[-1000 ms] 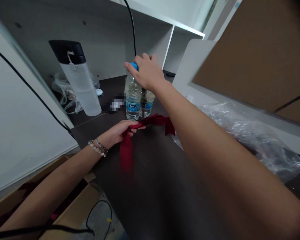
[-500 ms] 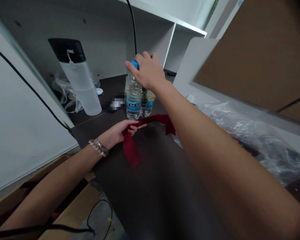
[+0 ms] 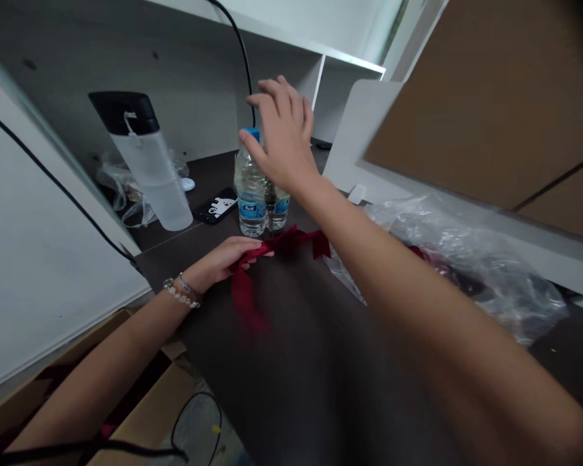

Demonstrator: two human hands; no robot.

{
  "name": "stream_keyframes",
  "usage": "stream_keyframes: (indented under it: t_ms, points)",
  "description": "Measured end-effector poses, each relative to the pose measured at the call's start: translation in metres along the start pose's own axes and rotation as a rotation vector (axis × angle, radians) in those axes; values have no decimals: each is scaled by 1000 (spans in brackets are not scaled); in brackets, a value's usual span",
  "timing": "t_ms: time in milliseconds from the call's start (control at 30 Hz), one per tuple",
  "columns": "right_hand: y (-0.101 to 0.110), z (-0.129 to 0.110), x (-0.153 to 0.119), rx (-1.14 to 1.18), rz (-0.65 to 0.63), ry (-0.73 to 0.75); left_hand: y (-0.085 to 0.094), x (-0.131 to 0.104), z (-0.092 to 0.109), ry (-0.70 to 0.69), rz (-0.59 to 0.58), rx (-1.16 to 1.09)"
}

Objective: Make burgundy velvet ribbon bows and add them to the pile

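Note:
My left hand (image 3: pixel 236 254) is closed on a dark red ribbon (image 3: pixel 245 298), one tail of which hangs below the fingers over the dark tabletop. The rest of the ribbon runs right, in front of two water bottles, toward my right forearm. My right hand (image 3: pixel 284 133) is raised over the bottles with its fingers spread and holds nothing. Its thumb is near the blue cap of the left water bottle (image 3: pixel 251 194); whether it touches the cap I cannot tell. The second water bottle (image 3: pixel 282 206) is partly hidden behind the hand, with a dark slim item between the two.
A tall frosted bottle (image 3: pixel 158 171) with a black lid stands at the left, a phone (image 3: pixel 217 206) beside it. Clear plastic wrapping (image 3: pixel 461 246) lies at the right under a large brown board (image 3: pixel 495 103). An open cardboard box (image 3: pixel 148 404) is below the table's left edge.
My right hand has opened and lifted off the bottle tops. My left hand still grips the ribbon, slightly lower left in view. The camera view has shifted a little.

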State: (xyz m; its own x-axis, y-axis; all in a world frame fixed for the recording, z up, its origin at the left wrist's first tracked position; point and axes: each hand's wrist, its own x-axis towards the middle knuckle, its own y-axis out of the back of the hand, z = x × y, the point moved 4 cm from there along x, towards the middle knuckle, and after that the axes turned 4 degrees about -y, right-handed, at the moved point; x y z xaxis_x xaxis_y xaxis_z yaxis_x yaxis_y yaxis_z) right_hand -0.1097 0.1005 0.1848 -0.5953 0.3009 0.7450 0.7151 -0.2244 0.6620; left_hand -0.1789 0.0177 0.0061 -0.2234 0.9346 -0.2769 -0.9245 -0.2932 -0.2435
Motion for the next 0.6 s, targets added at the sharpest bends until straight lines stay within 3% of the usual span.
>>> stream_keyframes:
  t_ms: [33,67,133,233,300,433,533,600]
  points:
    - [9,-6,-17,24,15,69,0,-2,-1,2,-20,34]
    - [15,-10,-37,59,-60,141,0,-5,-1,-1,-53,73]
    - [17,-14,-88,116,-375,244,-5,-14,1,-32,-142,184]
    - [33,3,-159,76,-543,118,-25,-38,12,-158,-325,470]
    - [51,14,-194,113,-627,-5,-47,-61,21,-357,-475,755]
    - [101,11,-235,254,-652,-192,-84,-107,24,-872,-517,1220]
    - [120,-16,-265,61,-681,-163,-100,-131,2,-1191,-566,1378]
    - [123,-35,-285,5,-761,-187,-104,-140,-20,-1298,-569,1465]
